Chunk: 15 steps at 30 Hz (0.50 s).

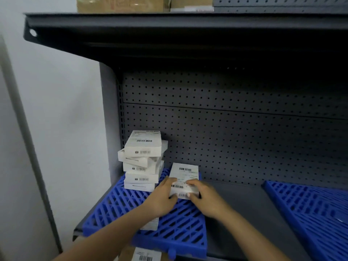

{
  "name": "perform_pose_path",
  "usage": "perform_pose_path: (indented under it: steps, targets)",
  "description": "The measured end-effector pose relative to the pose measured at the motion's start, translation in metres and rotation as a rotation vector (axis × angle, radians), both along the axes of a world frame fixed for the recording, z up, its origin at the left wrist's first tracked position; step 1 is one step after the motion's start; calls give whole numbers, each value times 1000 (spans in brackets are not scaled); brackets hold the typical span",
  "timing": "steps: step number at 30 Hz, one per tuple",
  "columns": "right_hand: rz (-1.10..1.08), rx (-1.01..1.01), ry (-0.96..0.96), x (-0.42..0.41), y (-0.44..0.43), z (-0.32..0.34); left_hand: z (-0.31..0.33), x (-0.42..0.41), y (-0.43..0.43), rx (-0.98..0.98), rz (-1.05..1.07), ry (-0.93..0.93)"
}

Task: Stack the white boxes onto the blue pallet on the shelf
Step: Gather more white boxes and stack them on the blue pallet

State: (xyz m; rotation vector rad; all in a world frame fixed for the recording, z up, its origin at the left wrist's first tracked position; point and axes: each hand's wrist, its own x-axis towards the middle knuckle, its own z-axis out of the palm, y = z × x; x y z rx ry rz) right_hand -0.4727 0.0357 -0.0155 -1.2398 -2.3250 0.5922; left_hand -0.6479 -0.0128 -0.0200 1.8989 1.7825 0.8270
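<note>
I see my left grip point(162, 196) and right grip point(207, 198) both clamped on one white box point(185, 174), just right of the box stack point(143, 149) on the blue pallet point(116, 204).

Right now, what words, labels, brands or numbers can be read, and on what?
Nothing can be quoted.
The held white box, gripped by left hand and right hand: barcodes and print lines, too blurred.
The stack of white boxes: barcodes and small marks, too small.
The cardboard box on the top shelf: red print, blurred.
The box at the bottom edge: barcode label, unreadable.
</note>
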Motion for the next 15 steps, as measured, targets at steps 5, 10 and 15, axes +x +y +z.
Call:
perform_pose_path:
  steps: [5,10,15]
  targets:
    - [12,-11,-30,-1,13,-3,-6,3,8,14,51,31]
    - [40,-4,-9,9,8,-4,-10,8,3,81,48,39]
    - [18,28,7,20,-14,4,-1,8,-17,148,-8,8]
